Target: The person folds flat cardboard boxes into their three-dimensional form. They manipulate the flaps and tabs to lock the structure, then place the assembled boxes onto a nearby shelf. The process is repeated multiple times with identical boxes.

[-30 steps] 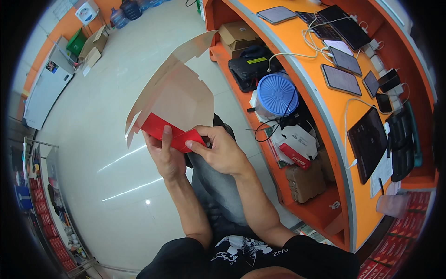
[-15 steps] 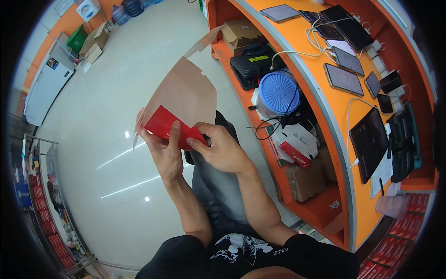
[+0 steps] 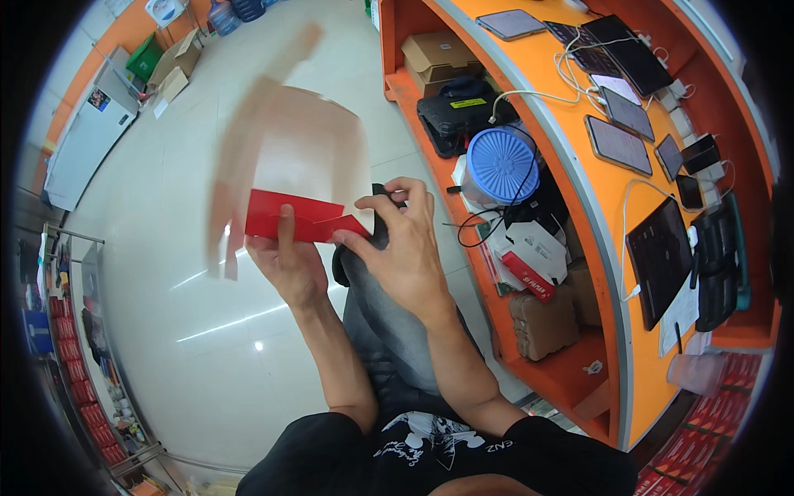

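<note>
A partly folded cardboard box (image 3: 310, 136), brown inside with red flaps, stands out in front of me above my knees. My left hand (image 3: 289, 269) is closed on its near edge, the thumb pressed upright over the red flap (image 3: 285, 215) and the other fingers hidden behind. My right hand (image 3: 405, 248) is at the flap's right end. Its thumb tip touches or nearly touches the red card, while the fingers are raised, bent and spread apart. The box's far left panels are smeared by motion.
An orange counter (image 3: 571, 107) on my right carries phones, a tablet (image 3: 659, 260) and white charging cables. Its lower shelf holds a blue-lidded tub (image 3: 502, 165), a black case (image 3: 455, 116) and cartons. Shelves with red boxes (image 3: 74, 355) stand at left.
The box has turned, and its far panels have swung left. My right hand has loosened from the red flap, its fingers lifting and spreading. My left hand keeps its grip.
</note>
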`<move>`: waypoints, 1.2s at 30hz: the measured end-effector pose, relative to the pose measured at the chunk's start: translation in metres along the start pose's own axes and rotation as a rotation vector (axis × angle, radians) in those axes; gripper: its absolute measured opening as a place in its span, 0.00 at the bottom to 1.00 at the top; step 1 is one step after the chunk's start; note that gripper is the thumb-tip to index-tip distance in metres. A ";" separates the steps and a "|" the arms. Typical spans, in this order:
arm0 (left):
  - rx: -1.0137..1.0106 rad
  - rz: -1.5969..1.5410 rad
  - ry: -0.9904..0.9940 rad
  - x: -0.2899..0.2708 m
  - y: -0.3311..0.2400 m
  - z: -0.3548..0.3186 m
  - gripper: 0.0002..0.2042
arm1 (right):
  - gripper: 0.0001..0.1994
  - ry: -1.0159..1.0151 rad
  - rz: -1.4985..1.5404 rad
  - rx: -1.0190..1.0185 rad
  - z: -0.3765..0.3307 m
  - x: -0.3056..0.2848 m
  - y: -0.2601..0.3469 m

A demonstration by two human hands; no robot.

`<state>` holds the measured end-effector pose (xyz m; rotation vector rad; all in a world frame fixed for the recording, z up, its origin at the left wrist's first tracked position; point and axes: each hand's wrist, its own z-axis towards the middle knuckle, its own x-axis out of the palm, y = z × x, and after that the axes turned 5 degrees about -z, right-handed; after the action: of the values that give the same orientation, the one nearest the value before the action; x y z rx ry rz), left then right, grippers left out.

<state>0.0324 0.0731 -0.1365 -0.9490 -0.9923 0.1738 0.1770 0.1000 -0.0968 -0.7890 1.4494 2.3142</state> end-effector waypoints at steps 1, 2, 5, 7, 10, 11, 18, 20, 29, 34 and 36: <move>0.032 -0.026 -0.004 0.000 0.001 0.001 0.10 | 0.18 0.007 0.033 0.087 0.000 0.000 -0.001; 0.072 -0.060 -0.014 -0.001 0.001 0.001 0.07 | 0.19 0.065 0.044 0.147 0.000 -0.001 -0.003; 0.077 -0.071 -0.007 -0.002 0.002 0.002 0.06 | 0.16 0.218 0.477 0.204 0.006 0.004 -0.011; 0.072 -0.116 -0.022 -0.002 0.002 0.001 0.06 | 0.14 0.215 0.596 0.215 0.007 0.012 -0.013; 0.052 -0.151 -0.043 0.001 0.001 0.000 0.08 | 0.15 0.240 0.671 0.275 0.007 0.018 -0.014; 0.047 -0.150 -0.075 0.002 0.001 0.000 0.09 | 0.17 0.253 0.655 0.353 0.007 0.019 -0.013; 0.003 -0.181 -0.050 0.007 0.002 -0.002 0.18 | 0.30 0.185 0.698 0.261 0.007 0.014 -0.009; 0.034 -0.173 -0.019 0.004 0.005 0.000 0.19 | 0.28 0.197 0.659 0.272 0.006 0.013 -0.008; -0.003 -0.114 -0.012 0.001 0.006 0.000 0.17 | 0.21 0.058 0.280 -0.104 0.012 0.000 -0.025; -0.010 -0.135 -0.051 0.010 0.005 -0.001 0.17 | 0.16 0.275 0.568 0.001 0.014 -0.002 -0.034; -0.020 -0.150 -0.052 0.012 0.005 -0.001 0.17 | 0.14 0.276 0.614 0.001 0.014 0.000 -0.035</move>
<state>0.0417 0.0818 -0.1332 -0.8882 -1.1104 0.0627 0.1907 0.1275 -0.1177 -0.7645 2.0477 2.7122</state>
